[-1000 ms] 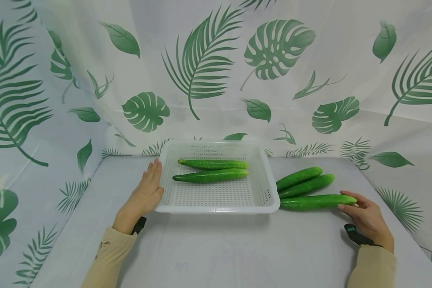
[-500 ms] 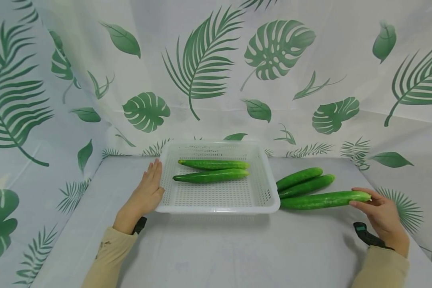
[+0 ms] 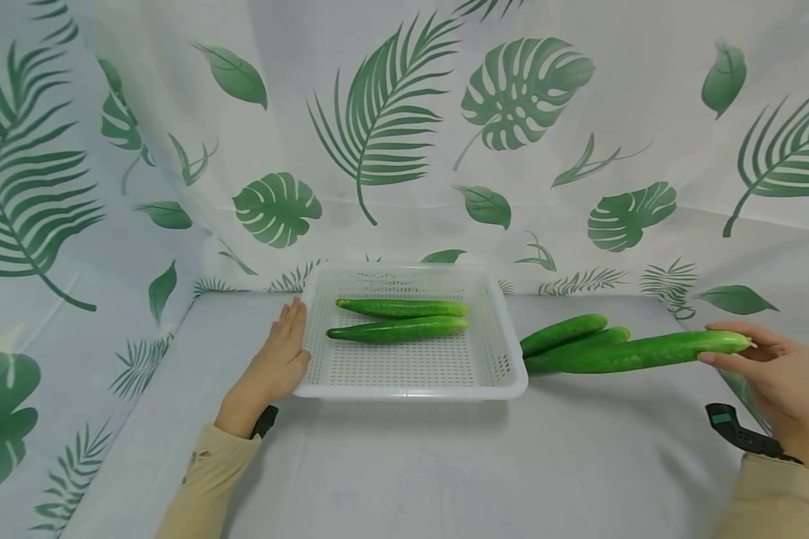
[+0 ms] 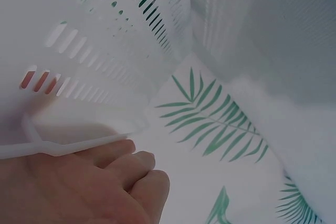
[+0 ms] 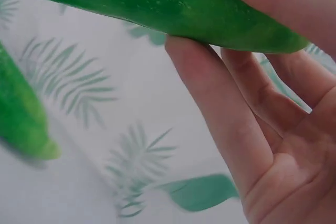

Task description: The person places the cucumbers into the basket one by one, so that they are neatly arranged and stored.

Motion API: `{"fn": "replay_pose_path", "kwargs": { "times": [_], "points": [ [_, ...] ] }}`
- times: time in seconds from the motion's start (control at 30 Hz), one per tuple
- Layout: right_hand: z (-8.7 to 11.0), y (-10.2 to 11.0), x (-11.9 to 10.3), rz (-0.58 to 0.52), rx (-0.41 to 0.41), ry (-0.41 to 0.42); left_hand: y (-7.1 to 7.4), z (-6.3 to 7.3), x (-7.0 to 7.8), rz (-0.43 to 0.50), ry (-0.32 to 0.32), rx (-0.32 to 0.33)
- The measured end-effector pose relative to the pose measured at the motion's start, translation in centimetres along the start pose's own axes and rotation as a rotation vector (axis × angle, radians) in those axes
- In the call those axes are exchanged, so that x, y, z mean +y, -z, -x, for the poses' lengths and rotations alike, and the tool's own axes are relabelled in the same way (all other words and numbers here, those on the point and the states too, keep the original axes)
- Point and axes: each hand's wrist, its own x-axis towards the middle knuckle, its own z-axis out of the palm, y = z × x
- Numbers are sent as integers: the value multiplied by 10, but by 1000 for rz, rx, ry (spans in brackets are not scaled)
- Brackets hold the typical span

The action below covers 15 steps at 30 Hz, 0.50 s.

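Note:
My right hand [image 3: 782, 374] pinches the light tip of a long green cucumber [image 3: 637, 353] between thumb and fingers. That end is raised off the table, while the far end stays low by the basket's right wall. In the right wrist view, the held cucumber [image 5: 152, 6] crosses the top with fingertips touching its underside. My left hand [image 3: 276, 358] lies with straight fingers against the left side of a white plastic basket [image 3: 411, 392]. The left wrist view shows that hand [image 4: 100, 182] along the basket rim. Two cucumbers [image 3: 398, 328] lie side by side in the basket.
Two more cucumbers [image 3: 562, 334] lie on the table to the right of the basket, partly behind the held one. The table [image 3: 404, 464] has a pale cover. A leaf-patterned curtain [image 3: 404, 150] rises behind and at both sides.
My right hand has moved right and up, drawing the cucumber rightward and lifting its near tip off the table. The left hand and basket have stayed in place.

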Motion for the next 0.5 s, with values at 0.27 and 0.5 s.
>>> {"fn": "replay_pose_path", "kwargs": {
  "times": [0.27,0.5],
  "points": [
    [-18,-10,-28,-8,-7,312,-2,-1,-1,-1,-7,6],
    [-24,-50,-54,-86,156,254,-1,0,-1,-3,-3,2]
  ]
}}
